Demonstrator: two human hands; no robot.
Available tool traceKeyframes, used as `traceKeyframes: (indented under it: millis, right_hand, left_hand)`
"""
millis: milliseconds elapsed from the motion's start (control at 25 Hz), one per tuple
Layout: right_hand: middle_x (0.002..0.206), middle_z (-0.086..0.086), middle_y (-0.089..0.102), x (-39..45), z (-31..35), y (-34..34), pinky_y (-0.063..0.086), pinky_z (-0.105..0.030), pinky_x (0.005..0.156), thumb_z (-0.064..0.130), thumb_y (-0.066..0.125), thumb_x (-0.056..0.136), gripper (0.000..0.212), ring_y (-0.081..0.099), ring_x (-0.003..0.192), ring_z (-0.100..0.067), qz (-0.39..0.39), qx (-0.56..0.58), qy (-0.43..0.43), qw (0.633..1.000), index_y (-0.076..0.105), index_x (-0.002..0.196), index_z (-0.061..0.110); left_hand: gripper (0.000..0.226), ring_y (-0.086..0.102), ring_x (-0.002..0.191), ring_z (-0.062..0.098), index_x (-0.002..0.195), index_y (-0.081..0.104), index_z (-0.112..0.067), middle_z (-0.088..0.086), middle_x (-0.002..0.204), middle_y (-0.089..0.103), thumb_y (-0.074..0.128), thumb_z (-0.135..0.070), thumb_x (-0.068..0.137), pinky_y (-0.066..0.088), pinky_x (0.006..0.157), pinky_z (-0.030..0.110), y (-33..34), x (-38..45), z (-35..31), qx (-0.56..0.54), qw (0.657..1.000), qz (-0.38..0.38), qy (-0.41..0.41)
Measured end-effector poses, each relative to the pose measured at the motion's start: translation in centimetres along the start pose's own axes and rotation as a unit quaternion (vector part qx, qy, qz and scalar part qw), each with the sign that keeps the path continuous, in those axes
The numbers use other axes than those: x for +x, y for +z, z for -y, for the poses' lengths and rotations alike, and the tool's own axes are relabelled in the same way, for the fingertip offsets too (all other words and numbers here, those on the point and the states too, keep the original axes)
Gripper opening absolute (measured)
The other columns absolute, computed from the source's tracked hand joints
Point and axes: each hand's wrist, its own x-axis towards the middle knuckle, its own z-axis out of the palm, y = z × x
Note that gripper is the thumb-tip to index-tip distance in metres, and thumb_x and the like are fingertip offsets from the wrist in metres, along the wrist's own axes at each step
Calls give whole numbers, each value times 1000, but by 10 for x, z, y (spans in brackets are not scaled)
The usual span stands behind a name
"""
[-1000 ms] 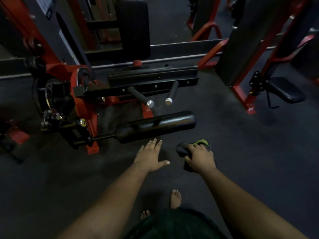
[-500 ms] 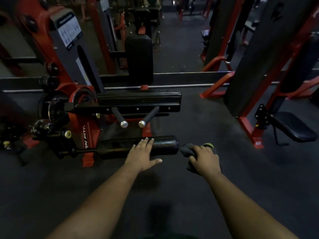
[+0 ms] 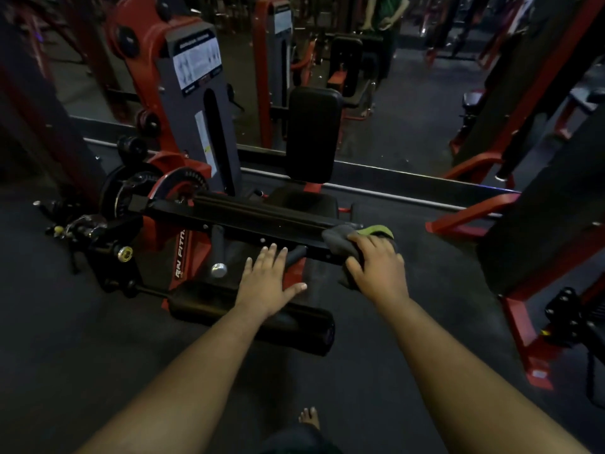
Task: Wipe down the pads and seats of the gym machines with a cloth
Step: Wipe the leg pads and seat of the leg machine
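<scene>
The right hand (image 3: 376, 268) has its grip clamped on a grey-green cloth (image 3: 347, 239), which is pressed against the right end of the long black pad (image 3: 258, 213) of the red machine (image 3: 170, 178). The left hand (image 3: 268, 283) is held flat, fingers apart, above the roller pad (image 3: 294, 326). A backrest (image 3: 312, 134) stands upright behind.

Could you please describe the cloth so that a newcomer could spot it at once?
Find the red and black machine with its long black bar. At the bar's right end, the right hand grips the cloth: grey with a bright green edge, the only soft thing there.
</scene>
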Motion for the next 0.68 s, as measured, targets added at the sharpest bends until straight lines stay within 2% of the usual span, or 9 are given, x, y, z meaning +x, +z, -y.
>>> traceKeyframes:
  millis: [160, 240, 360, 400, 480, 560, 680]
  right_hand:
    - [144, 5, 51, 74, 1, 10, 43, -51, 99, 41, 56, 93, 53, 42, 133, -19, -2, -28, -81, 996, 46, 145, 35]
    - [155, 3, 39, 114, -4, 27, 38, -56, 103, 46, 50, 97, 58, 34, 141, -22, 72, -79, -96, 990, 33, 152, 38]
    - [168, 1, 11, 152, -15, 70, 23, -68, 109, 58, 33, 101, 67, 15, 152, -28, 220, -173, -118, 953, 3, 159, 42]
    - [169, 2, 9, 162, -17, 82, 23, -69, 109, 60, 29, 101, 68, 16, 152, -29, 236, -187, -137, 944, -3, 158, 42]
    - [167, 1, 15, 190, -13, 101, 31, -65, 105, 62, 25, 101, 69, 26, 147, -31, 235, -185, -192, 934, -8, 158, 42]
    - [165, -1, 22, 216, 6, 114, 39, -59, 101, 62, 24, 101, 69, 35, 140, -32, 243, -157, -257, 922, -8, 158, 39]
    - [164, -7, 22, 259, 52, 147, 43, -58, 99, 63, 26, 101, 71, 38, 137, -36, 285, -90, -337, 893, -5, 159, 37]
  left_hand:
    - [99, -1, 157, 24, 162, 6, -21, 8, 170, 3, 35, -80, 88, 7, 126, 52, 6, 61, 1, -14, 998, 16, -53]
    - [100, -2, 157, 24, 162, 6, -20, 8, 170, 2, 35, -81, 88, 8, 126, 53, 10, 89, 8, -28, 996, 21, -88]
    - [103, -6, 156, 24, 162, 1, -20, 7, 170, -4, 33, -83, 86, 5, 125, 55, 19, 110, 18, -37, 988, 54, -139]
    - [105, -9, 156, 24, 161, -2, -20, 7, 170, -7, 31, -84, 86, 1, 125, 56, 22, 114, 19, -38, 985, 68, -152]
    - [107, -16, 155, 22, 161, -8, -21, 5, 169, -14, 25, -87, 84, -7, 123, 57, 28, 122, 20, -36, 983, 80, -160]
    - [110, -19, 154, 20, 161, -10, -19, 4, 168, -17, 20, -90, 82, -11, 122, 58, 32, 123, 19, -22, 984, 77, -157]
    - [120, -19, 154, 19, 161, -9, -16, 5, 168, -17, 18, -96, 76, -12, 121, 59, 36, 124, 20, -7, 976, 67, -205]
